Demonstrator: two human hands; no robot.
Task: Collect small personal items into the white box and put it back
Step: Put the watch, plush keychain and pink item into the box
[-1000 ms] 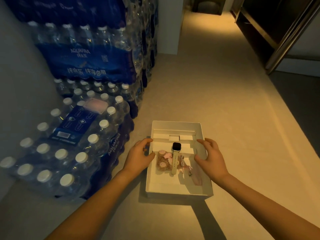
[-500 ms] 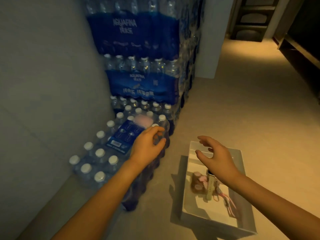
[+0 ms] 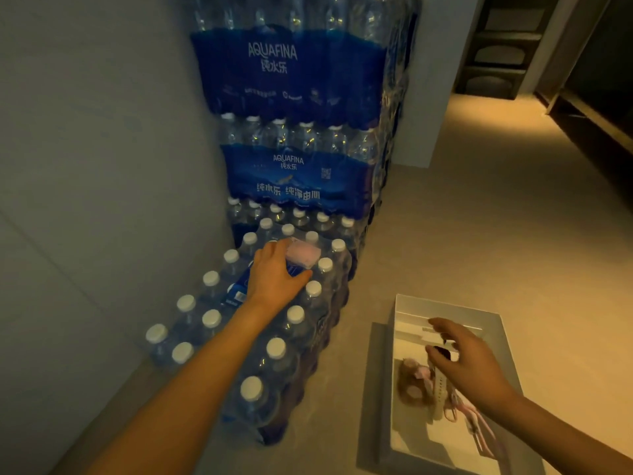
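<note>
Plainly, the move ahead turns on how the pink item lies against the left hand.

Left hand (image 3: pixel 274 275): stretched forward over the low pack of water bottles (image 3: pixel 274 341); fingers apart and curved, fingertips touching the near edge of the pink item, thumb splayed to the right below it. It does not look clamped on anything yet.

Pink item (image 3: pixel 303 256): a small flat pale-pink block lying on top of the low pack among the white caps, directly ahead of the left fingertips and a little to their right. Its long axis runs roughly left to right, across the line of the reaching fingers.

Right hand (image 3: pixel 469 358): hovering open over the white box, fingers spread, holding nothing that I can see.

White box (image 3: pixel 445 308): on the floor (image 3: pixel 479 241) under the right hand, well apart to the right and nearer than the left hand. Inside lie a watch with a pale strap (image 3: pixel 439 382), a brownish fuzzy item (image 3: pixel 411 382) and something pink and stringy (image 3: pixel 476 423).

Nearer hand: the left, by far; the right is well apart from the pink item.

Judgement: the fingers probably need to close across the short width of the pink item, then carry it back and rightward to the box.

Risk: the caps and shrink wrap give an uneven bed, so the block could slip between bottles.
</note>
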